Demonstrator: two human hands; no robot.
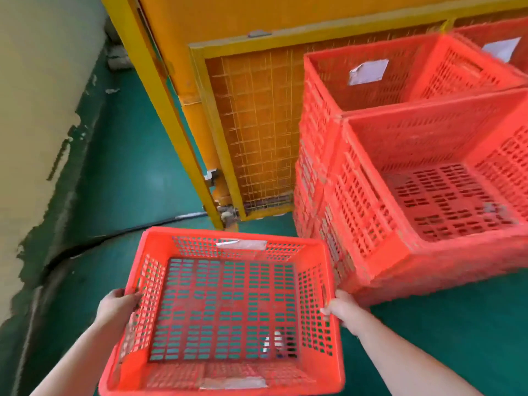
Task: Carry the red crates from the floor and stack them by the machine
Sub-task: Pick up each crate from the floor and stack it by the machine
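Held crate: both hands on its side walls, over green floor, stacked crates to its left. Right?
No, the head view shows the stacked crates right of the held crate, not left. The left hand and right hand do grip its side walls over the green floor.

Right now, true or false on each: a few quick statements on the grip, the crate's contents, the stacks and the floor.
1. The left hand and right hand grip the carried crate by opposite side walls. True.
2. The carried crate is loaded with parts. False: it is empty, and the floor shows through its base.
3. The stacked crates stand on the right, beside the yellow mesh guard. True.
4. The floor is bare grey concrete. False: it is green.
5. A white label sticks inside the far top crate. True.
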